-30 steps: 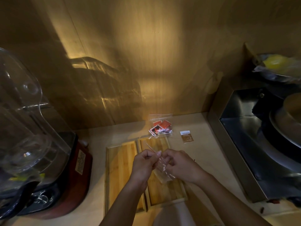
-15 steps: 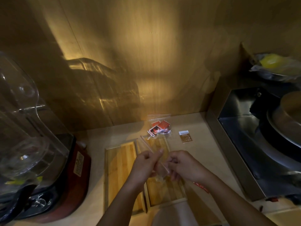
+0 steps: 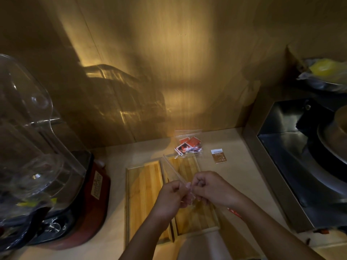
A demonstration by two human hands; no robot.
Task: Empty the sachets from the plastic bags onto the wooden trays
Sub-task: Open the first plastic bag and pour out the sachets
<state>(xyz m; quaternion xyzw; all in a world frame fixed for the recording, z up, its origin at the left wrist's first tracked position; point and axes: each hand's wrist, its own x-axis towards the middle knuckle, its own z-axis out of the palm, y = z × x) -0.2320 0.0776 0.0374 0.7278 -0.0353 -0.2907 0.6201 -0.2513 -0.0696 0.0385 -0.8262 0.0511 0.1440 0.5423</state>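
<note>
Both hands, the left hand (image 3: 173, 196) and right hand (image 3: 207, 188), pinch a clear plastic bag (image 3: 175, 172) directly above the right wooden tray (image 3: 189, 167), probably so its contents land there. Another bag of red sachets (image 3: 188, 145) (unopened, it seems) waits just beyond that tray.

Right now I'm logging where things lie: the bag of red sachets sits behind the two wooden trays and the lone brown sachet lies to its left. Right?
Not quite. In the head view the brown sachet lies right of the bag of red sachets, not left. The bag does sit behind the wooden trays.
</note>
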